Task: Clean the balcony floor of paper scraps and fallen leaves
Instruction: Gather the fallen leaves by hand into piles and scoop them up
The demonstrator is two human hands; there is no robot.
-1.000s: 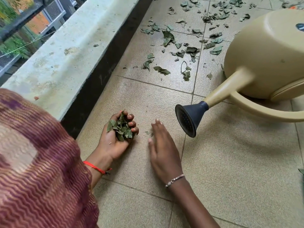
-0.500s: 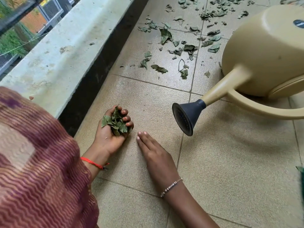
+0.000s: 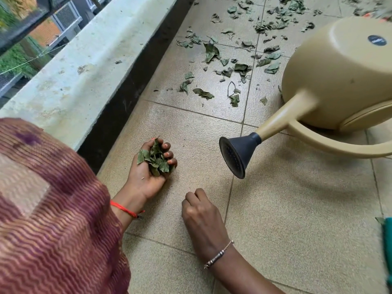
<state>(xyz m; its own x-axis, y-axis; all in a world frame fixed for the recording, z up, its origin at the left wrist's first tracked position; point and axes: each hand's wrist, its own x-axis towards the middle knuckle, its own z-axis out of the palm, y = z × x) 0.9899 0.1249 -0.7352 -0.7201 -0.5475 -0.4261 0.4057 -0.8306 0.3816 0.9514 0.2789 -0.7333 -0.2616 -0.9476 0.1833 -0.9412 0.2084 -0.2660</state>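
My left hand (image 3: 146, 175) rests palm up on the beige floor tiles, fingers curled around a heap of green leaf pieces (image 3: 156, 159). My right hand (image 3: 201, 213) lies knuckles up on the tile just to the right, fingers curled in; whether it holds anything is hidden. Many fallen leaves (image 3: 231, 68) lie scattered on the tiles farther ahead, with a denser patch of leaves (image 3: 280, 9) at the top. No paper scraps are visible.
A beige watering can (image 3: 339, 75) stands at the right, its dark spout head (image 3: 239, 155) pointing toward my hands. A pale concrete parapet (image 3: 84, 66) runs along the left. A teal object (image 3: 388, 247) shows at the right edge.
My right hand has pulled back toward me from beside the left hand and its flat fingers have curled shut. The left hand kept its leaves and stayed in place.
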